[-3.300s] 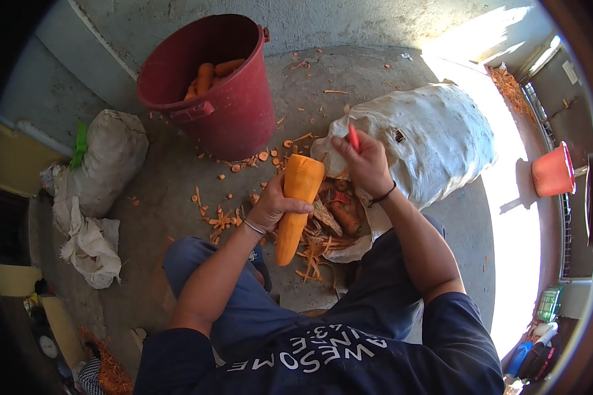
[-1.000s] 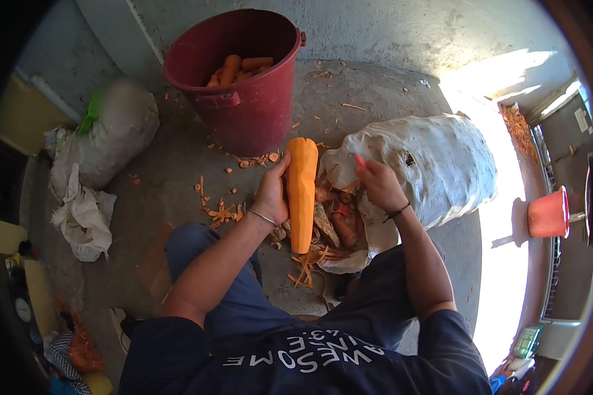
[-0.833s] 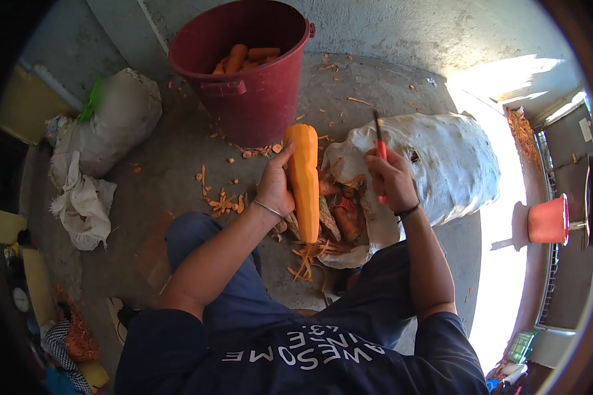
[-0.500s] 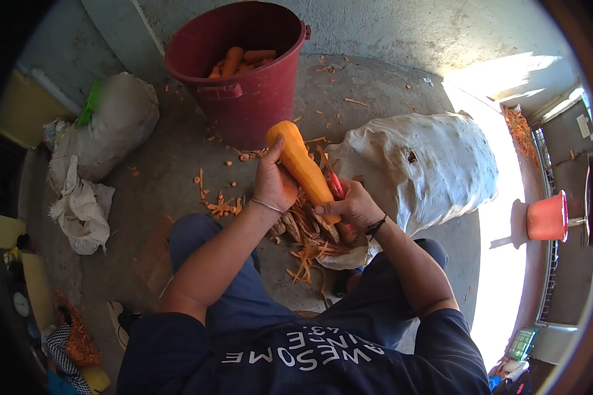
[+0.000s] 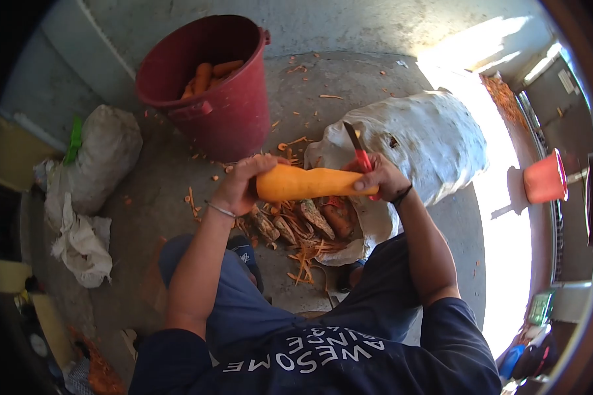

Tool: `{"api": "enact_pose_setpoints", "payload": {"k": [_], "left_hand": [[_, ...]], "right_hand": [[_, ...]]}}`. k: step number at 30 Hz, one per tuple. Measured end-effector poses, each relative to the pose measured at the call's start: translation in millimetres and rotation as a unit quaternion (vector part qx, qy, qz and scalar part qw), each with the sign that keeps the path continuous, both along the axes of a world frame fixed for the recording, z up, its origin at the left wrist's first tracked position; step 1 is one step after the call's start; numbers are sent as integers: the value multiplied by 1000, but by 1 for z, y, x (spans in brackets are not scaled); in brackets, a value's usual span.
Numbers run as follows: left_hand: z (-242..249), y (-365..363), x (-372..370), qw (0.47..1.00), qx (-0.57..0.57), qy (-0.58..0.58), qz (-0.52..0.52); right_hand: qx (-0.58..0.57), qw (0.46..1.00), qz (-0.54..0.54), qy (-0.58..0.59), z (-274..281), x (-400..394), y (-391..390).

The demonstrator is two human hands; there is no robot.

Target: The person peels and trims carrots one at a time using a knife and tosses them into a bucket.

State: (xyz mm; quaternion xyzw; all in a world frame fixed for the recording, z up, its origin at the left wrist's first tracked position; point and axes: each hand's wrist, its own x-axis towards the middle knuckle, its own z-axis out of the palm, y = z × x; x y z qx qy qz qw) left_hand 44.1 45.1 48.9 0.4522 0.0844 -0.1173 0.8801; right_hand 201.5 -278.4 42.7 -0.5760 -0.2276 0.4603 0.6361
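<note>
A large peeled carrot (image 5: 306, 183) lies nearly level between my two hands. Its thick end is gripped by my left hand (image 5: 244, 184), fingers wrapped around it. My right hand (image 5: 383, 178) pinches the narrow end and also holds a red-handled knife (image 5: 362, 158), its narrow dark blade pointing up and away from me. Below the carrot, several unpeeled, dirt-covered carrots (image 5: 316, 217) lie at the mouth of a white sack (image 5: 418, 148). Orange peelings (image 5: 303, 263) are scattered on the floor between my feet.
A dark red bucket (image 5: 234, 112) holding peeled carrots (image 5: 207, 78) stands ahead, left of centre. Another filled sack (image 5: 109, 158) leans at the left, with a crumpled white sack (image 5: 82, 243) beside it. A smaller red bucket (image 5: 543, 178) is at the far right, past a sunlit strip.
The carrot has turned from a steep slant to nearly level. The knife in my right hand now points upward with its blade showing. The view has shifted slightly.
</note>
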Motion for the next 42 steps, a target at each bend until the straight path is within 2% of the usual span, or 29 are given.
{"api": "enact_pose_setpoints", "payload": {"k": [2, 4, 6, 8, 9, 10, 11, 12, 14, 16, 18, 19, 20, 22, 24, 25, 26, 27, 30, 32, 36, 38, 39, 40, 42], "left_hand": [[-7, -11, -6, 997, -29, 21, -69], [-9, -24, -12, 991, -70, 42, -102], [-10, -37, -16, 978, -118, 36, -170], [-25, -45, -18, 979, -119, 41, -158], [-32, -49, -18, 981, -120, 47, -146], [-34, -54, -18, 981, -121, 48, -147], [-36, -61, -17, 988, -95, 53, -107], [-35, -65, -15, 994, -68, 56, -66], [-32, -68, -16, 995, -62, 42, -70], [-35, -71, -20, 995, -54, 35, -74], [-41, -77, -22, 998, 21, 11, -61], [-42, -80, -23, 998, 22, 10, -65], [-41, -82, -24, 998, -18, 27, -55], [-40, -79, -20, 997, -57, 38, -37], [-48, -73, -20, 989, -136, 43, -37], [-49, -74, -19, 989, -136, 44, -30], [-49, -79, -14, 993, -109, 42, 28], [-48, -81, -11, 993, -80, 40, 83], [-43, -79, -12, 993, -59, 4, 102], [-42, -77, -15, 993, -80, 8, 85], [-43, -77, -16, 990, -117, 7, 77], [-47, -77, -12, 989, -106, 12, 105], [-49, -76, -10, 987, -96, 17, 129], [-50, -74, -9, 987, -94, 19, 131], [-49, -71, -6, 983, -122, 3, 137]], "right_hand": [[-20, 997, -71, 34, -8, 13, -8], [-28, 994, -88, 52, 1, 9, -2], [-15, 976, -210, 55, 0, 0, 16], [-20, 975, -219, 13, -13, -11, 31], [-49, 954, -262, -135, -20, -19, 42], [-78, 909, -301, -278, -16, -30, 51], [-214, 860, -276, -373, -7, -37, 51], [-215, 859, -278, -373, -4, -43, 54], [-251, 851, -223, -404, -2, -52, 60], [-247, 854, -220, -403, -13, -44, 60], [-270, 873, -314, -257, -21, -10, 59], [-237, 851, -387, -265, -21, -2, 55], [-236, 849, -390, -266, -24, -1, 52], [-188, 762, -454, -422, -13, -14, 56], [-170, 760, -431, -456, 5, -55, 64], [-128, 779, -367, -492, 14, -78, 67], [-84, 791, -302, -525, 17, -88, 70], [-83, 793, -299, -524, 11, -87, 75], [-145, 821, -282, -476, 2, -76, 76], [-208, 834, -344, -378, 11, -46, 66], [-186, 844, -295, -408, 7, -20, 44], [-62, 889, -68, -448, 22, -37, 40], [-48, 848, 6, -527, 22, -43, 42], [-45, 850, 8, -525, 23, -50, 45], [-91, 832, 76, -542, 29, -62, 50]]}}
